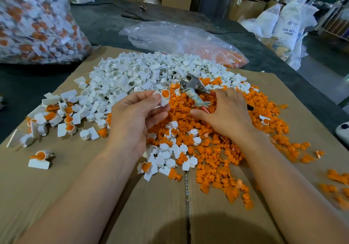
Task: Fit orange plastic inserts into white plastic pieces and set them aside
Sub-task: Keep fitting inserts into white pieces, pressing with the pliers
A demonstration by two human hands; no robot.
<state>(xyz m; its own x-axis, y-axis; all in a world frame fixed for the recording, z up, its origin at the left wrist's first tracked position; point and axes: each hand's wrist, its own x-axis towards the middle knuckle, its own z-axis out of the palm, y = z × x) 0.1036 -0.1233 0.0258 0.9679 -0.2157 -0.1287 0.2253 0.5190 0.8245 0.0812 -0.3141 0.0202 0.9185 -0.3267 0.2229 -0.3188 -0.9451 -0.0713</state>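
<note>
My left hand (pixel 136 115) pinches a white plastic piece with an orange insert in it (pixel 164 97), held just above the heap. My right hand (pixel 224 111) lies on the pile of orange inserts (pixel 217 155), its fingers curled round the handles of metal pliers (pixel 190 85) whose jaws point up and left toward the held piece. A heap of loose white pieces (pixel 132 77) covers the far side of the cardboard. Several fitted pieces (pixel 62 119) lie in a group at the left, and one more (pixel 40 159) sits alone nearer me.
Flat cardboard (pixel 75 177) covers a dark table. A large clear bag of fitted pieces (pixel 35 21) stands at the far left. A slack plastic bag with orange inserts (pixel 188 43) lies behind the heap. Boxes and white sacks (pixel 283 23) stand beyond the table.
</note>
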